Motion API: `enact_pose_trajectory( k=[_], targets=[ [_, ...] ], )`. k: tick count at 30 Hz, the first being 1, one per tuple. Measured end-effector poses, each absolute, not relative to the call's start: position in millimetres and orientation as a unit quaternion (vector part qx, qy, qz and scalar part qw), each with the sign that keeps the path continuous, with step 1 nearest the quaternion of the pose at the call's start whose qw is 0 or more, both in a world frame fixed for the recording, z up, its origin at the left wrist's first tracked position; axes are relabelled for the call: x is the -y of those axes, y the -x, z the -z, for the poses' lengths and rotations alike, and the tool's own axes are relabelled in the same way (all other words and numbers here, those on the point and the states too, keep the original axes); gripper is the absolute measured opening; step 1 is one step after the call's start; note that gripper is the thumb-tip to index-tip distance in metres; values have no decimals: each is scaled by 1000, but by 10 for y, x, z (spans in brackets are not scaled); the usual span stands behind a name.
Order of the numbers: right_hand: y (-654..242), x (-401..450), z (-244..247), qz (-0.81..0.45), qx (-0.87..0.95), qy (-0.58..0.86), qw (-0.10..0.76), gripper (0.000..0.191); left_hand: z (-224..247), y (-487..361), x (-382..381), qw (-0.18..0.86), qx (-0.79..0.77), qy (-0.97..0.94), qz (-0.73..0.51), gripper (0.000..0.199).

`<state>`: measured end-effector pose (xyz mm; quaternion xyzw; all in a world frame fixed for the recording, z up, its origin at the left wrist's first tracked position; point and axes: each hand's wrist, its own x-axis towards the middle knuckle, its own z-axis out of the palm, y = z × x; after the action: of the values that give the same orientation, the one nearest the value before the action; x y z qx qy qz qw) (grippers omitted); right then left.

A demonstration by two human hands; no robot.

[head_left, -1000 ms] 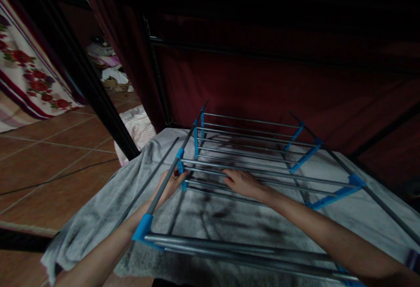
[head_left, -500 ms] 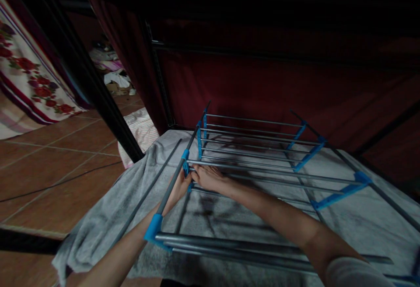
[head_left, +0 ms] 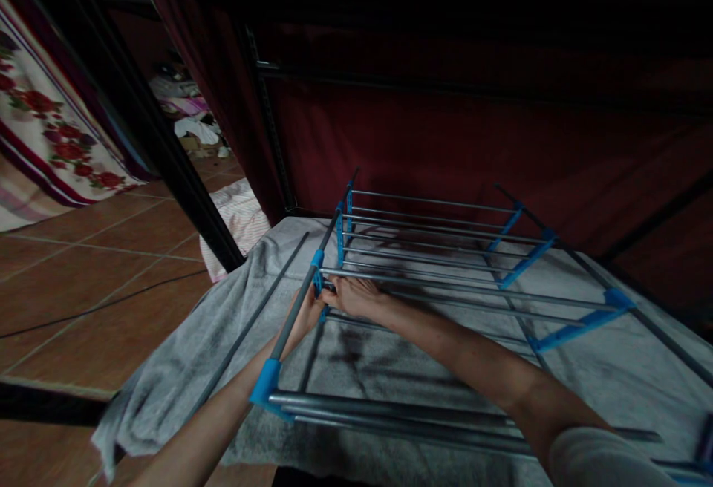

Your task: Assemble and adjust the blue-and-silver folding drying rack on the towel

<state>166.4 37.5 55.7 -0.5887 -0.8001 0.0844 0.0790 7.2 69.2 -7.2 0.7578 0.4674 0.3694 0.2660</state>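
Note:
A rack of grey metal tubes joined by blue plastic brackets lies on a grey blanket (head_left: 390,368). My left hand (head_left: 307,312) is closed around a blue bracket (head_left: 318,273) on the rack's left side, reaching in from behind the upright tube (head_left: 295,312). Right beside it, my right hand (head_left: 354,296) is closed on the end of a cross tube where it meets that bracket; its fingertips are partly hidden. Nearer to me, a lower-left blue bracket (head_left: 266,384) holds the ends of thick cross tubes (head_left: 390,409), which pass under my right forearm.
A loose grey tube (head_left: 256,320) lies on the blanket left of the rack. Black metal posts (head_left: 139,123) and a dark red curtain (head_left: 445,145) frame the space. A cable (head_left: 100,307) crosses the tiled floor. Flowered cloth (head_left: 67,138) hangs at the left.
Both hands stay at the same bracket, with only a very slight shift of the right fingers. The view has moved a little; the rack otherwise looks the same.

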Motion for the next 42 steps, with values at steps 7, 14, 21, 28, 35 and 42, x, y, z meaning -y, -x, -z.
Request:
enact_pose_trajectory(
  k=[7,14,21,28,35,42],
  targets=[
    [-1620,-352,-566,-88,808,576,84,45,71,-41,-716,296,-457,-758,-360,26],
    [-1577,-367,-543,-88,806,581,69,41,64,-64,-706,317,-462,-747,-358,25],
    [-1568,-367,-534,-98,796,593,72,41,27,-58,-671,302,-460,-758,-349,9],
    [-1549,-338,-482,-108,785,606,68,36,71,-57,-713,289,-470,-759,-346,16],
    [-1690,-383,-459,-98,838,531,83,30,53,-73,-689,291,-482,-749,-349,20],
    [-1714,-422,-452,-131,843,514,90,28,32,-52,-682,273,-494,-757,-328,19]
  ],
)
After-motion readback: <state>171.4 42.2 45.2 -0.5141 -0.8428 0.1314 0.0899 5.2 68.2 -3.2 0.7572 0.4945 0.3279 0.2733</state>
